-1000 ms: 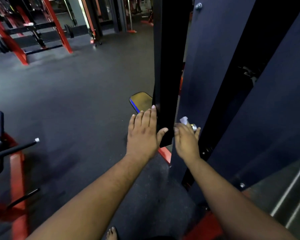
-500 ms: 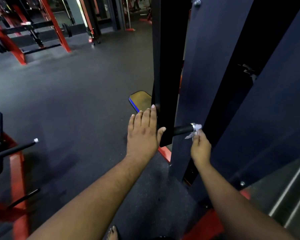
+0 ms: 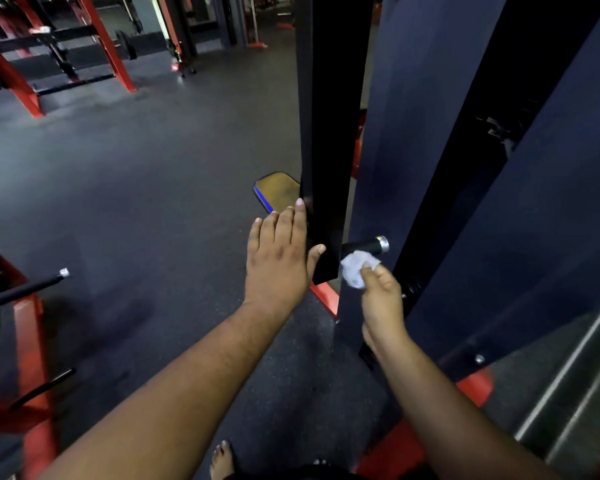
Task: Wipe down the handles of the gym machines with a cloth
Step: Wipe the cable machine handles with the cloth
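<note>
The right hand pinches a crumpled white cloth just under the black handle, apparently touching its underside. The left hand, fingers straight and holding nothing, braces flat against the black upright. Step in hand: wiping this 1 handle. Next, the cloth should wrap the grip and slide toward its chrome end cap.

Red rack, dark rubber floor — padded bench
</note>
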Available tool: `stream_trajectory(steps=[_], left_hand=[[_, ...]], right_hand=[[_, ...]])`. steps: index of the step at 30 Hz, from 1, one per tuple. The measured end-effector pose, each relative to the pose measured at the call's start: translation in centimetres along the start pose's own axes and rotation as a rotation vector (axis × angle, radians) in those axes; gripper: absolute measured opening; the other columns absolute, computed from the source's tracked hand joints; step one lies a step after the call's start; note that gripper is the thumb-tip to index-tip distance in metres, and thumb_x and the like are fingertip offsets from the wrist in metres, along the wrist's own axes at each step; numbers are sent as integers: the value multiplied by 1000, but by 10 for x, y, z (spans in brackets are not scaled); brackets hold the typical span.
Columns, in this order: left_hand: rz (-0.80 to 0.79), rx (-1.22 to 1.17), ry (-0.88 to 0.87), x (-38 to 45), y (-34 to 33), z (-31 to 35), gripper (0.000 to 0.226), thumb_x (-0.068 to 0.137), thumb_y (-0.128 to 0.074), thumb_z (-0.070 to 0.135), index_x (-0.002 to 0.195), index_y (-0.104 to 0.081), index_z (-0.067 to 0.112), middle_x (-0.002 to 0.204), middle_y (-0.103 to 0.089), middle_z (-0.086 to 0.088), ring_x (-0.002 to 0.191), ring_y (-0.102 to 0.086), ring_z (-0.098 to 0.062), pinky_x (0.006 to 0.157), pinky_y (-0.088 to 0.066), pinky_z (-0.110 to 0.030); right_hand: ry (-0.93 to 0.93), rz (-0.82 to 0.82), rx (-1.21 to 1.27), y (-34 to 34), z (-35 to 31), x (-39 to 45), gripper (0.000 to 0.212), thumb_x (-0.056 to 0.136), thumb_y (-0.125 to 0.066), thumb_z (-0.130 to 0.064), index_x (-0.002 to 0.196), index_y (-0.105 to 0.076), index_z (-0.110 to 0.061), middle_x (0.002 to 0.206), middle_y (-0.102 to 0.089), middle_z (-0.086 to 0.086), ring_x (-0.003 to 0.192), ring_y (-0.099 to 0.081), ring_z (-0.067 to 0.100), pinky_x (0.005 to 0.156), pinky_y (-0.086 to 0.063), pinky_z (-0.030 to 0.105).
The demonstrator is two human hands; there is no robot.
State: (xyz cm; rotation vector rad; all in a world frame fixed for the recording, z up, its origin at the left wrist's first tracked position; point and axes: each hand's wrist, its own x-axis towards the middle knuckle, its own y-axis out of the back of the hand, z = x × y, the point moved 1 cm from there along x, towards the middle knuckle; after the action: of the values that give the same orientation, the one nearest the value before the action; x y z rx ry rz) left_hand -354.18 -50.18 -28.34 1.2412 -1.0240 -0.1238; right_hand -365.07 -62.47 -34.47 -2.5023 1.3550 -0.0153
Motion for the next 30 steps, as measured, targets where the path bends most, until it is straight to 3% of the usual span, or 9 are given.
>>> stream_trajectory(steps=[2, 4, 8, 12, 15, 18, 23, 26, 30], left_hand=[[-7, 4, 3, 1, -1, 2, 74, 104, -46, 54, 159, -31, 7, 142, -52, -12, 131, -48, -33, 120, -30, -51], [-24, 4, 5, 1, -1, 4, 74, 104, -45, 54, 160, -29, 8, 142, -51, -12, 132, -47, -33, 121, -29, -51], [-15, 1, 3, 2, -2, 3, 74, 105, -44, 54, 160, -28, 8, 142, -51, -12, 132, -46, -32, 121, -28, -51], [2, 0, 12, 2, -3, 1, 72, 105, -45, 54, 158, -31, 7, 140, -52, -13, 131, -46, -33, 121, -29, -52], [1, -7, 3, 2, -3, -2, 72, 105, -44, 54, 159, -31, 7, 141, -51, -13, 130, -45, -32, 121, -29, -51], [-2, -5, 2, 3, -3, -2, 73, 105, -44, 54, 159, -29, 8, 142, -51, -12, 131, -44, -31, 121, -29, -51], [-22, -15, 8, 4, -4, 2, 73, 105, -43, 54, 160, -27, 8, 142, -50, -12, 133, -45, -31, 122, -27, -51], [-2, -11, 15, 4, -3, 1, 73, 105, -45, 54, 159, -29, 8, 141, -51, -12, 132, -45, -32, 120, -29, -52], [-5, -6, 13, 3, -3, -1, 73, 105, -45, 54, 160, -29, 8, 142, -50, -11, 133, -45, -31, 121, -29, -51]], right_hand=[[246, 79, -236, 17, -13, 16, 25, 108, -48, -17, 99, -64, 1, 83, -69, 8, 76, -63, 17, 72, -47, 24], [444, 74, -606, 26, -13, 41, 22, 107, -48, -14, 91, -61, -6, 85, -67, -4, 78, -56, 10, 76, -48, 37], [587, -62, -1080, 22, 21, 61, 14, 100, -52, -4, 107, -63, -8, 154, -50, 5, 138, -48, 27, 120, -28, 59], [667, -204, -1001, 6, 33, 31, 48, 100, -49, -3, 148, -50, -12, 160, -39, -3, 150, -28, 9, 126, -20, 48], [640, -285, -819, 20, 27, 23, 43, 101, -52, 1, 143, -57, -8, 150, -44, -7, 146, -33, 11, 120, -29, 36], [586, -115, -751, 37, 6, 42, 44, 103, -49, -2, 145, -56, -16, 141, -60, 5, 133, -54, 30, 113, -41, 34], [525, -99, -1097, 22, 1, 84, 32, 106, -47, -18, 133, -64, -22, 140, -61, 0, 138, -48, 21, 122, -16, 61], [612, -152, -1124, 8, 5, 79, 27, 104, -46, -18, 118, -68, -21, 118, -68, -1, 122, -57, 25, 120, -24, 61], [688, -244, -1167, -6, -1, 62, 33, 101, -46, -13, 128, -64, -16, 114, -70, 3, 116, -60, 20, 124, -17, 55]])
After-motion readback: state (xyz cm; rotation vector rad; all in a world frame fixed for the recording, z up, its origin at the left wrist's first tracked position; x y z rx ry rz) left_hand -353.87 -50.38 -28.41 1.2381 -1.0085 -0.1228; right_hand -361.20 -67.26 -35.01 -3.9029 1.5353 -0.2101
